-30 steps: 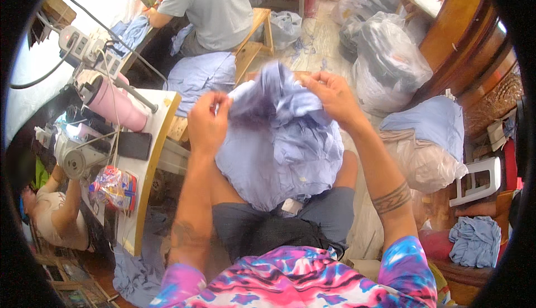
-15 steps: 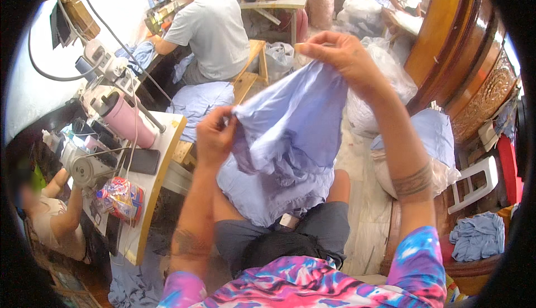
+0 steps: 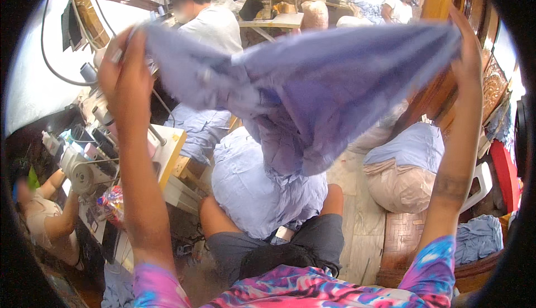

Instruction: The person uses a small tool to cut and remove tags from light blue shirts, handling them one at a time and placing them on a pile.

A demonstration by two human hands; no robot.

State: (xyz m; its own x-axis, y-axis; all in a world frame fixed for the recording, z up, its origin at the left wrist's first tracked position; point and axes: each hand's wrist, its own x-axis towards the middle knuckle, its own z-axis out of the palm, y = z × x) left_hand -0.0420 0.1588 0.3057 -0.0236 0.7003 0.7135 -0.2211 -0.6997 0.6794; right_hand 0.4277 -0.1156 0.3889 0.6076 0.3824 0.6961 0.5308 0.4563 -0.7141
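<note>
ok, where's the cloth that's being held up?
Head view, upper middle: the cloth is stretched between the left hand and right hand, its lower folds in front of the blue fabric pile.

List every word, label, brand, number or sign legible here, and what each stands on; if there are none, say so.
Legible text: none.
Red-and-blue packet at left: any print is too blurred to read.
Small white tag by the light-blue bundle: too small to read.
Held blue cloth: no lettering visible.
</note>
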